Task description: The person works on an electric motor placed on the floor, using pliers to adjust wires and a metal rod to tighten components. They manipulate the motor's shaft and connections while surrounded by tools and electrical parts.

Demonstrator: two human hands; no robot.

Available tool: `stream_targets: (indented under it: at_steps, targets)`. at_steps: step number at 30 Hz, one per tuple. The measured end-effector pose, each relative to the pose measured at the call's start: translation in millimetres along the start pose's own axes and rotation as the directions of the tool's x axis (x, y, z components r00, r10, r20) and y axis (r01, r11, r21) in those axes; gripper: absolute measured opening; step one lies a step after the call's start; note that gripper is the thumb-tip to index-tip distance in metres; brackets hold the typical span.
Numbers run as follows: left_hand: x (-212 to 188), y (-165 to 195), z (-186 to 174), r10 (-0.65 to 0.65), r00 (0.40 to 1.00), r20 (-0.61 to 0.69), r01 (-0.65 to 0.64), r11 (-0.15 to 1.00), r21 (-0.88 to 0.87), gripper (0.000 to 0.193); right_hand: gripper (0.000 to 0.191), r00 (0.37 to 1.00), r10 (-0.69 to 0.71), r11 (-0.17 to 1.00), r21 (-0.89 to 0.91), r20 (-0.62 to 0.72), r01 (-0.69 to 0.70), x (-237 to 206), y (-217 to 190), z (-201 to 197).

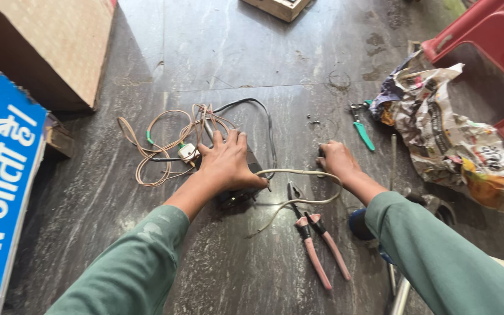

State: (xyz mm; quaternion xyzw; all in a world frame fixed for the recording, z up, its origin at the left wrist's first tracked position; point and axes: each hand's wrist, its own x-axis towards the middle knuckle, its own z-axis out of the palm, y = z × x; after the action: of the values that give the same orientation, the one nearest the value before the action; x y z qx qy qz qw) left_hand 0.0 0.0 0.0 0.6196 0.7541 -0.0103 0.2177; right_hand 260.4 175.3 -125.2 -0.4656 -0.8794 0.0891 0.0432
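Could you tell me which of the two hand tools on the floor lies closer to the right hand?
The pink-handled pliers, just below the right hand beside the white cable; the green-handled tool lies farther off, near the crumpled newspaper.

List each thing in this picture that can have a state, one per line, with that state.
Left hand: flat on a black box.
Right hand: closed on something small; hidden.
Pink-handled pliers: handles apart, lying on floor.
White cable: looped, slack.
Thin wires: tangled.
Green-handled tool: lying untouched.
Newspaper: crumpled.
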Motion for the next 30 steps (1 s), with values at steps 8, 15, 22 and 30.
stream_targets:
  at_steps: [8, 15, 22, 30]
  targets:
    - [9, -10, 24, 0.040, 0.984, -0.172, -0.053, 0.996, -0.072, 0.123, 0.025, 0.957, 0.255, 0.869, 0.401, 0.138, -0.289, 5, -30, -16]
    - [13, -6, 21, -0.002, 0.991, -0.134, -0.006, 0.998, -0.057, 0.122, 0.020, 0.978, -0.047, 0.652, 0.748, 0.203, -0.124, -30, -55, -21]
    - [13, -5, 26, -0.064, 0.965, -0.254, 0.044, 0.996, -0.083, 0.123, 0.018, 0.939, 0.054, 0.123, 0.931, 0.341, -0.345, -70, -98, 21]
    - [15, 3, 27, -0.171, 0.960, -0.223, 0.140, 0.979, -0.148, 0.118, 0.020, 0.962, 0.143, -0.032, 0.973, 0.233, -0.230, -60, -117, 15]
